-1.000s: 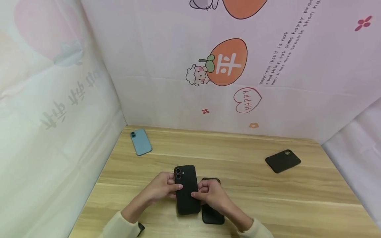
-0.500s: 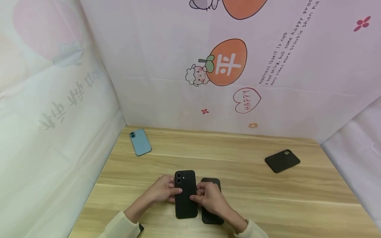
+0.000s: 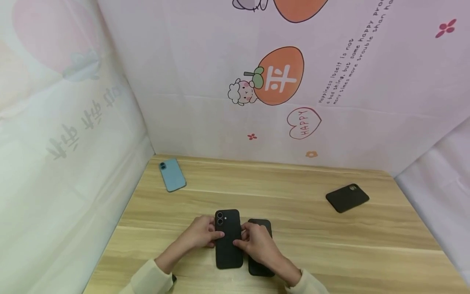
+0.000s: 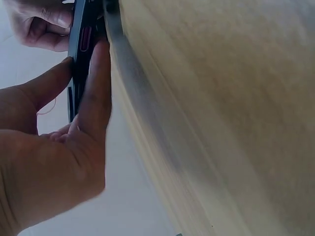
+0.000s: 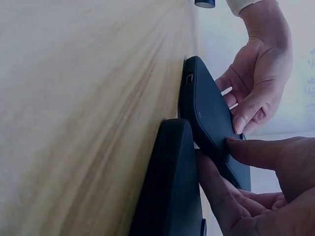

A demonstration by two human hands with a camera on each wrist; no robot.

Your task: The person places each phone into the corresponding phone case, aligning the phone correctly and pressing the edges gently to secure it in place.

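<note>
Both hands hold a phone in a black case [image 3: 229, 255], camera side up, close over the wooden table [image 3: 293, 196]. My left hand [image 3: 200, 232] pinches its left edge, thumb on the back and fingers underneath. My right hand [image 3: 258, 243] pinches the right edge the same way. In the left wrist view a slot with a pinkish inside shows along the side of the cased phone [image 4: 84, 42]. A second black phone-shaped thing [image 3: 260, 268] lies just to the right, partly hidden under my right hand; its thick edge [image 5: 165, 172] fills the lower right wrist view.
A light blue phone [image 3: 173, 175] lies at the back left of the table. Another black phone or case [image 3: 346, 198] with a camera cutout lies at the back right. Printed white cloth [image 3: 205, 122] walls the table at the back and sides.
The cased phone has come down slightly toward the person and closer to the table, with both hands moving along with it; in the last half second it has barely moved.
</note>
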